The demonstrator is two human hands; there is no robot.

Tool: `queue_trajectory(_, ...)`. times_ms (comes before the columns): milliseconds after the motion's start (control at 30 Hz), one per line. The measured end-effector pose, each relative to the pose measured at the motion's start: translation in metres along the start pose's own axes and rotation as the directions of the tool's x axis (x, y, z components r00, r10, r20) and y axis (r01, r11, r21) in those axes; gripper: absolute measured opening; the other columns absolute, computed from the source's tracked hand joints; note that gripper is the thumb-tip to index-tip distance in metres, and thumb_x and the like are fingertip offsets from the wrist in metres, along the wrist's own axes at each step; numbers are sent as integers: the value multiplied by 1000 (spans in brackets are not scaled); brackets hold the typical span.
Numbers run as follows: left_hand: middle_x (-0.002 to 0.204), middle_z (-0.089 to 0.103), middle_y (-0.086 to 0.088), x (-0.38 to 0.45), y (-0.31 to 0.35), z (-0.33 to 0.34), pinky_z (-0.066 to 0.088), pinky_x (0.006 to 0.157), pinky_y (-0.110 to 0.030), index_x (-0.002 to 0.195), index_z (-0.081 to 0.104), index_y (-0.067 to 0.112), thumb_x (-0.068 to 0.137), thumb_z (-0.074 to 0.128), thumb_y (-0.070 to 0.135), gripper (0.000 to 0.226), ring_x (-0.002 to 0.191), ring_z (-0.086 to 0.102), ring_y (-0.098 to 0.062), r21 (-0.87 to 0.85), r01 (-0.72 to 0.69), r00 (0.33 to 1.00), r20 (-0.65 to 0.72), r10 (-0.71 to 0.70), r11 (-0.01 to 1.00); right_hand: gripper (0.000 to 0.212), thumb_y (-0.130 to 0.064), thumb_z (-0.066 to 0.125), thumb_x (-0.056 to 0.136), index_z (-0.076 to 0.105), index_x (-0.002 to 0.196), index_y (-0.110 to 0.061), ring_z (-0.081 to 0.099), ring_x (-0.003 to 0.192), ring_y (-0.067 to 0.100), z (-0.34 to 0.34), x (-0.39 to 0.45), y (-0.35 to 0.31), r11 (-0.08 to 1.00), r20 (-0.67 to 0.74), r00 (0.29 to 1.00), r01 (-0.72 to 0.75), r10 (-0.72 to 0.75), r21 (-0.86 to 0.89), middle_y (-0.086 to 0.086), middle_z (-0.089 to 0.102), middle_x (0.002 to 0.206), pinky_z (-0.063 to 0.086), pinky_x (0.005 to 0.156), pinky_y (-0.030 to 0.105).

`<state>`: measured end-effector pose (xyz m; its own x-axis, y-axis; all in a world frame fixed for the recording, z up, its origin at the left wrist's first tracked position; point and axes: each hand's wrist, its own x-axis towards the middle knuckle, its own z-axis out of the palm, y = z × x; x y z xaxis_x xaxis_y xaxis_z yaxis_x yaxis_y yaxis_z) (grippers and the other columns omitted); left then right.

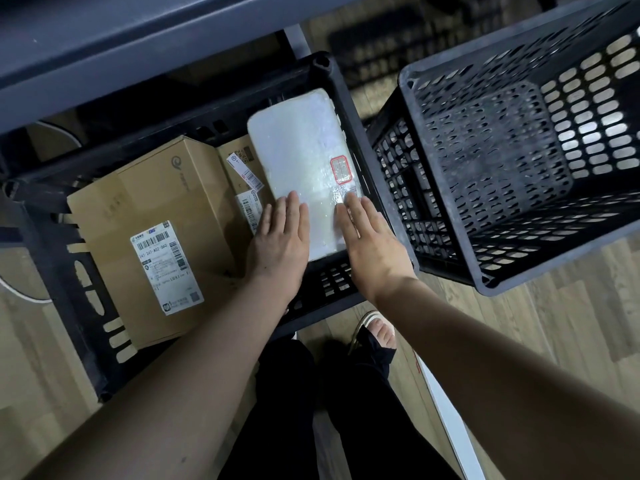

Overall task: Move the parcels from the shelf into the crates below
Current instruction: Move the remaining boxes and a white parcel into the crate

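Both bare forearms are extended forward and downward, converging slightly toward the hands. The left hand (278, 242) is held palm down with its fingers straight and close together, the fingertips laid flat on a surface below. The right hand (369, 240) is posed in the same way (palm down, fingers straight and together), just beside the left, with a narrow gap kept between them. Nothing is gripped by either hand. Dark trouser legs and one sandalled foot are seen below the arms.
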<state>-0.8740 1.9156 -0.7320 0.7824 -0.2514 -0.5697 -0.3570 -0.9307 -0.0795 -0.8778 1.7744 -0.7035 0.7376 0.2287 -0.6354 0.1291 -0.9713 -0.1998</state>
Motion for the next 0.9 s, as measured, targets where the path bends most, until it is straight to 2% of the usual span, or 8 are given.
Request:
queue_trajectory(200,155,-13,-21,4,-5,-1,-2,116,-42,147,-10,0,97,49,30,83,145,-5,-33,2,28,1000,-10,-28,1000,77,5,39,91,-8,151,-10,-12,147,23,-2,10,2,999,-18,999,37,-37,-32,7,-17,159,4,119,30)
queue_trajectory(333,154,-18,-21,1,-6,-5,-5,116,-42,146,-14,0,89,58,43,101,144,-9,-33,33,9,999,31,-10,999,76,5,35,92,-10,151,-10,-12,146,23,-6,10,0,999,-23,999,36,-36,-24,6,-18,158,4,118,30)
queue_trajectory(433,154,-19,-20,1,-7,-3,-6,115,-42,146,-15,1,88,59,44,104,144,-10,-33,41,16,999,38,-18,999,79,7,36,90,-11,151,-10,-13,146,23,-7,10,0,999,-8,999,36,-36,-34,5,-20,158,5,119,30)
queue_trajectory(667,155,-16,-19,9,-11,-4,-3,116,-42,147,-12,3,92,57,37,94,145,-7,-32,14,42,999,14,-42,999,80,3,41,92,-11,151,-10,-10,147,24,-13,22,-2,997,20,999,31,-30,-77,5,-20,158,8,118,29)
queue_trajectory(800,152,-21,-24,4,-13,-11,3,116,-43,149,-11,11,84,63,49,105,143,-9,-38,-61,60,995,78,-55,996,78,3,43,91,-2,152,-14,-7,146,28,-13,23,-4,1000,-8,1000,-18,18,-19,7,-18,158,18,116,32)
queue_trajectory(900,150,-26,-26,1,-12,-11,2,116,-43,147,-18,11,79,63,57,116,142,-12,-39,-90,55,989,141,-42,994,91,4,51,87,-9,152,-20,-11,145,32,-8,21,-4,1000,55,998,-18,19,-22,10,-25,155,19,117,34)
